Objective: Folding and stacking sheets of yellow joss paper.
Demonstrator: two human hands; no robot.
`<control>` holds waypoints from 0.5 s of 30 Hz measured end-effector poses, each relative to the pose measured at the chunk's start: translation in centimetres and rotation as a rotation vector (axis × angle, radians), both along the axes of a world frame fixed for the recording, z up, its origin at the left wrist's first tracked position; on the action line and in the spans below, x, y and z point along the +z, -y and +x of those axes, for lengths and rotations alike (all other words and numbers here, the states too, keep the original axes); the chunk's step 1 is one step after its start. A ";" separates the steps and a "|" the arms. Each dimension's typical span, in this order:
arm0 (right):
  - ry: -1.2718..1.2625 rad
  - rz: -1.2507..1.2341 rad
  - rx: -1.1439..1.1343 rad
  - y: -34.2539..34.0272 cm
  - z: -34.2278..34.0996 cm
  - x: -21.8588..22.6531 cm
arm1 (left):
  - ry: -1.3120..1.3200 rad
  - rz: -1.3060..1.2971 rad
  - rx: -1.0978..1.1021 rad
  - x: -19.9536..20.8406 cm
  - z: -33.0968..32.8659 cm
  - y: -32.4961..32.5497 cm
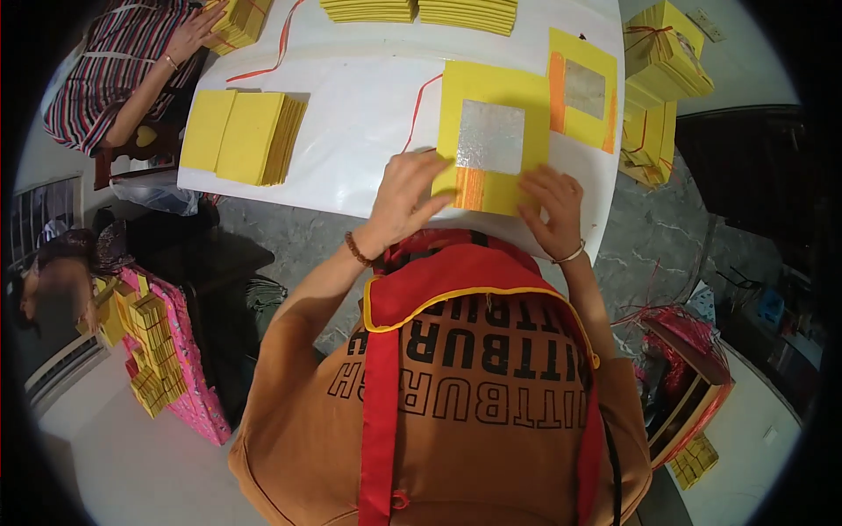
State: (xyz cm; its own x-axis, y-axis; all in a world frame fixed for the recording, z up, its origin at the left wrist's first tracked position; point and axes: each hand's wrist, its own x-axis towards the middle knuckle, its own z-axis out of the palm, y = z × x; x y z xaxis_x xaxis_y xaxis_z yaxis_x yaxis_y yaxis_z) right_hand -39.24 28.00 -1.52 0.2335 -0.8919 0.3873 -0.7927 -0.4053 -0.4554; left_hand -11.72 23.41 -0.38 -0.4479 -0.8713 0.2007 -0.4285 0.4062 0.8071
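Note:
In front of me on the table lies a yellow paper sheet (pixel 495 86) with a silver foil square (pixel 491 136) and an orange strip below the foil. My left hand (pixel 408 195) touches its left edge, thumb and fingers apart. At the lower right edge rests my right hand (pixel 554 203), its fingers stretched out and spread. Neither hand visibly grips the paper; what lies under the fingertips is hidden. Just right of it, a second yellow sheet (pixel 596 66) shows a foil square and orange bands.
Yellow paper stacks (pixel 254 136) sit on the white table (pixel 351 105), with more at its far edge. Red ribbons (pixel 283 44) lie there too. Tied yellow bundles (pixel 667 53) stand beyond the right edge. Another person's hand (pixel 193 35) touches a bundle at the far left.

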 end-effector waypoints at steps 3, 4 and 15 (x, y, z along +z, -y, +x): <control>-0.007 0.134 0.143 -0.1 0.3 -0.3 | 0.251 -0.307 -0.286 1.0 0.2 0.0; 0.035 0.139 0.145 0.0 0.2 -0.5 | 0.318 -0.356 -0.346 1.0 0.2 0.0; 0.626 0.344 0.038 0.3 -0.2 -2.7 | 0.328 -0.403 -0.399 1.1 -0.4 1.3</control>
